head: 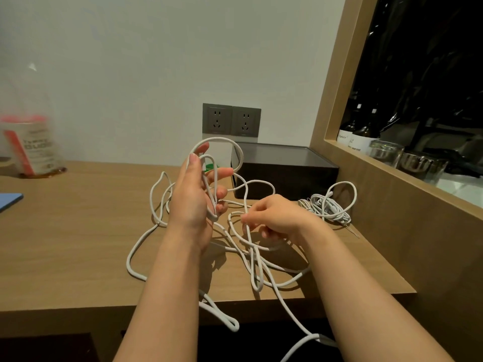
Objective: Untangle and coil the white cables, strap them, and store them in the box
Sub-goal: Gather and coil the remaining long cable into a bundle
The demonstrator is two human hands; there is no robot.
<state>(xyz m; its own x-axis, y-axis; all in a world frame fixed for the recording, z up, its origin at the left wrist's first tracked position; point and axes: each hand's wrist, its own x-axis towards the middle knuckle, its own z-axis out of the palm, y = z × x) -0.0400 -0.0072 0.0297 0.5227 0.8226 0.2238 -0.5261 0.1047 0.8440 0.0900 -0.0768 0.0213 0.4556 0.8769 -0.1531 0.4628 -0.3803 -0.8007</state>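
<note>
**Head view: coiling under way, much of the cable loose**

Head camera looks down on a wooden surface (78, 244) that fills the lower frame and ends at a wall. At 1 o'clock from the hands, against that wall and below a pair of wall sockets (231, 121), sits the dark box (287, 181), close enough to take a finished coil without a long reach.

Most of the thick white cable (128, 261) sprawls across the middle of the surface in crossing loops. Some of it hangs over the near edge at 6 o'clock. The slack appears to be left lying so that it can feed upward freely.

A thin white cable bundle (326, 207) rests at 3 o'clock, just beside the box. It is gathered but, as far as can be seen, not strapped.

The left hand (193, 197) is raised at centre, thumb up, acting as the form for the coil. Several loops run across its palm. The upper fingers (222, 172) are nearly straight and the lower ones are curled in over the strands.

The right hand (271, 215), lower and at 4 o'clock from the left, pinches a single strand between thumb and curled fingertips. It is probably teasing that strand out of a crossing before the next wrap.

Judged from the tangle remaining, strapping and boxing are not yet near.
</note>
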